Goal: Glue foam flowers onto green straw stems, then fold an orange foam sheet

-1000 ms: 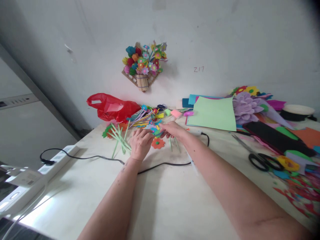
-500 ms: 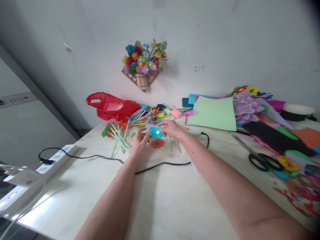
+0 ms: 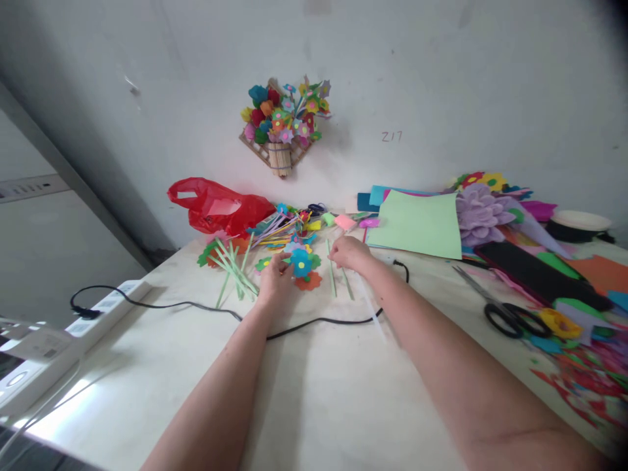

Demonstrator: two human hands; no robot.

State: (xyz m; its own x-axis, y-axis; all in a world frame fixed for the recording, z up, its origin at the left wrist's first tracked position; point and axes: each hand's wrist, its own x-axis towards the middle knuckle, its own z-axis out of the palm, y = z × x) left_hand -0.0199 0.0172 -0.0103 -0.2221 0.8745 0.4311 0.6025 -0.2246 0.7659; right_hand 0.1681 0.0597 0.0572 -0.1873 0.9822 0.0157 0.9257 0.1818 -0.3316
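Pinching the left edge of a blue flower [image 3: 301,263], the left hand [image 3: 275,280] holds it just above an orange flower [image 3: 311,282], toward the back edge of the desk [image 3: 318,392]. The right hand [image 3: 350,254] is beside it with fingers curled down; I cannot tell whether they grasp anything. A wooden pot [image 3: 280,160] on the wall [image 3: 441,78] is full of colourful flowers [image 3: 282,123]. At the back left corner slumps a red bag [image 3: 228,210], its contents unclear. A black bowl [image 3: 573,232] with a pale top stands near the back right corner. A power strip [image 3: 120,301] lies along the left edge, green strips [image 3: 238,268] lie left of the hands, and scissors [image 3: 507,317] rest toward the right edge.
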